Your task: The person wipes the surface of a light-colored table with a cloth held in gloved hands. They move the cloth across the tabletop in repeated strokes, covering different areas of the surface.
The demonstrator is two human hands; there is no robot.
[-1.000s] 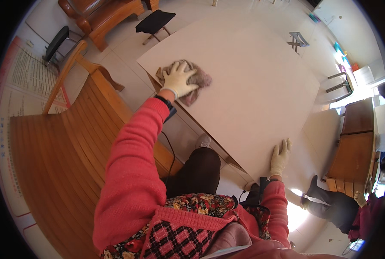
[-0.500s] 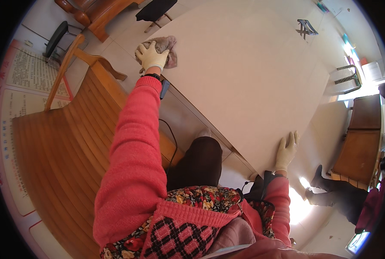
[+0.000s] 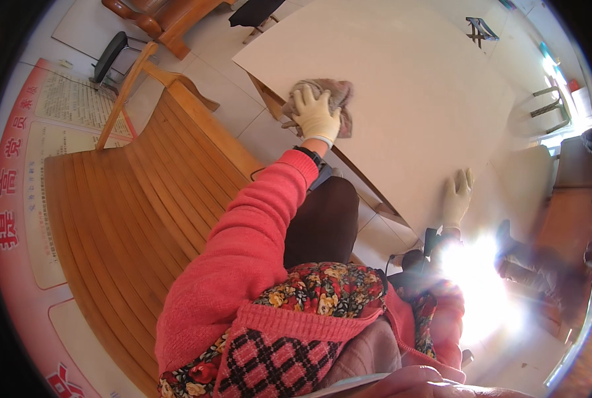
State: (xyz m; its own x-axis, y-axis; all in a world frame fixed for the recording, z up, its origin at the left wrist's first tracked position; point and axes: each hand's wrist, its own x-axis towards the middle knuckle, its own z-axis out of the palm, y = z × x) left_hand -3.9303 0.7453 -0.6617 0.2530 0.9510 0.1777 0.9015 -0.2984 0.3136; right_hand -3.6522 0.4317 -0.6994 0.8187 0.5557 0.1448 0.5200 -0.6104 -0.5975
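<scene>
one rag at 12 o'clock, left hand pressing on it, fingers spread, right hand at 3 o'clock lying flat, fingers open, on one pale table

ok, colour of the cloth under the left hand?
Mottled grey-brown with pinkish patches; the cloth lies under the gloved left hand on the pale table, head view.
</scene>
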